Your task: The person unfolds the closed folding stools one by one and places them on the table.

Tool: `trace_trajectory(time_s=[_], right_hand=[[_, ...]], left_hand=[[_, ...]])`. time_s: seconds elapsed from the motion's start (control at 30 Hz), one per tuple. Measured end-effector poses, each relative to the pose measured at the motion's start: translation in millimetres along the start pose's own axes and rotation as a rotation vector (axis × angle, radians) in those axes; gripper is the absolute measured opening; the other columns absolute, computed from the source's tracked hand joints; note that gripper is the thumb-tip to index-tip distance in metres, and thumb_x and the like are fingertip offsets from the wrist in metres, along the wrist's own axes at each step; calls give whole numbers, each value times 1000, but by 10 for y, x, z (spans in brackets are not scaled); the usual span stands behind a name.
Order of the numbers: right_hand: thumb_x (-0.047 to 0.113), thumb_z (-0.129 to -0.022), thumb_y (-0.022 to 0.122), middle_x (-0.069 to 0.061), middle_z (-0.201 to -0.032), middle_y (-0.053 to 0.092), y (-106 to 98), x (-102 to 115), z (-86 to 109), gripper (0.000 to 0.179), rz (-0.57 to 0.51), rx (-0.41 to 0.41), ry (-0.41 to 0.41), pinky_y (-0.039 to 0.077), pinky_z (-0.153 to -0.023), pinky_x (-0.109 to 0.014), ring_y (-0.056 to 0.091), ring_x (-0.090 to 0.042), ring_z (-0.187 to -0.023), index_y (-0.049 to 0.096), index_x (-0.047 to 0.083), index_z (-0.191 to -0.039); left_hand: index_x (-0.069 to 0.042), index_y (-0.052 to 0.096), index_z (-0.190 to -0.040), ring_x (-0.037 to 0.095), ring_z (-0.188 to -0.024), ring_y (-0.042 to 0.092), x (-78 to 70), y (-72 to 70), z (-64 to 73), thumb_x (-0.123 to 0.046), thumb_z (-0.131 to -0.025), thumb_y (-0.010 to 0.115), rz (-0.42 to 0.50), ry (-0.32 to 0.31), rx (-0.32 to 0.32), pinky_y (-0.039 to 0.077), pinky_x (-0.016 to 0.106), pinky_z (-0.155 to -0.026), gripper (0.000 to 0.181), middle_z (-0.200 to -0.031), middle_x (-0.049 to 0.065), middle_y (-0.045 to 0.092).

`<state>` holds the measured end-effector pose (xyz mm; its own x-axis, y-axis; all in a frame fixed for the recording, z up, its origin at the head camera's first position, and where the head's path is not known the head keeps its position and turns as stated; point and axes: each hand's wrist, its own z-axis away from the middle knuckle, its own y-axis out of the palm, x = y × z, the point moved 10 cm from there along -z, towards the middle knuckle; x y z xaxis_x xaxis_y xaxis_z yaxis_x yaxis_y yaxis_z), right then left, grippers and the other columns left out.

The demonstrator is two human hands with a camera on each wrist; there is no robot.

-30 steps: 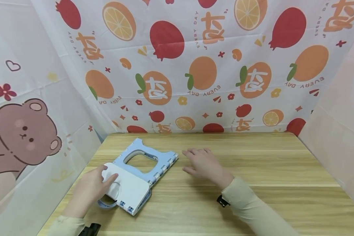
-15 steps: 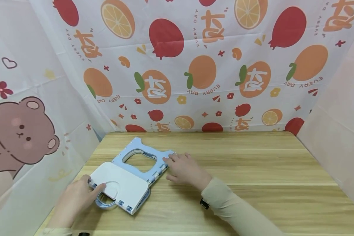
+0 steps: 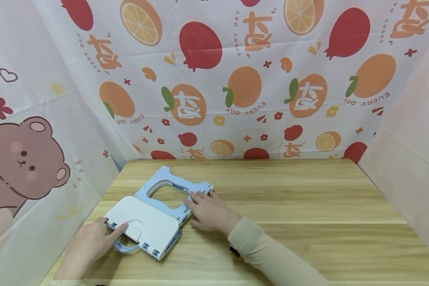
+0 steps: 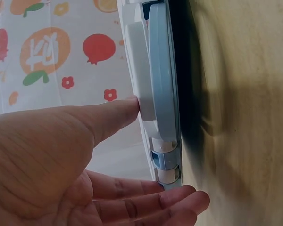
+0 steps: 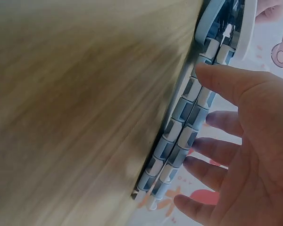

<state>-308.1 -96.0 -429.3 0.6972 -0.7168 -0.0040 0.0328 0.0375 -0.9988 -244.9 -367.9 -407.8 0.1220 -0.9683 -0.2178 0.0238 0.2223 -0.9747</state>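
Observation:
A folded-flat plastic folding stool [image 3: 148, 222] lies on the left of the table in the head view, with a white panel and a light blue leg frame [image 3: 196, 188] beyond it. A blue carry handle [image 3: 126, 244] sticks out at its near side. My left hand [image 3: 91, 242] holds the near left corner of the white panel, thumb on the panel and fingers at its edge. My right hand [image 3: 212, 212] rests on the right side of the blue frame. In the right wrist view, its thumb touches the row of hinges [image 5: 181, 117] and the fingers reach over the edge.
The stool lies on a wood-grain table [image 3: 289, 198]. A fruit-print cloth [image 3: 246, 87] hangs behind the table's far edge. Another cloth with a bear print [image 3: 28, 159] hangs at the left, and a pale cloth [image 3: 407, 159] at the right.
My right hand has moved left from above the bare table onto the blue frame. My left hand has slid back from the white panel's top to its near left corner. The stool looks still.

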Motion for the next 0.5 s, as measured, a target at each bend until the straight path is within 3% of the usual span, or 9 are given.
trace_trajectory(time_s=[0.1, 0.2, 0.5], right_hand=[[52, -106, 64, -3, -176, 34, -7, 19, -8, 73, 3, -10, -1, 36, -129, -58, 40, -26, -160, 37, 25, -168], [52, -106, 63, -3, -175, 36, -12, 28, -10, 72, 8, -17, -3, 36, -129, -58, 41, -25, -159, 38, 25, -168], [46, -106, 65, -4, -171, 44, -72, 19, 12, 63, 20, -43, 7, 40, -127, -54, 48, -24, -155, 46, 25, -163]], left_hand=[[12, 63, -99, 46, -82, 66, 7, 9, -4, -59, -106, 58, 6, -24, 20, 54, 61, -77, 71, -85, 27, 66], [5, 61, -87, 32, -73, 58, 14, 17, -22, -63, -104, 58, 4, -51, 39, 51, 52, -69, 70, -76, 14, 60], [-4, 57, -79, 27, -70, 52, -29, 30, -100, -62, -104, 58, 25, -41, 24, 42, 39, -63, 63, -71, 8, 53]])
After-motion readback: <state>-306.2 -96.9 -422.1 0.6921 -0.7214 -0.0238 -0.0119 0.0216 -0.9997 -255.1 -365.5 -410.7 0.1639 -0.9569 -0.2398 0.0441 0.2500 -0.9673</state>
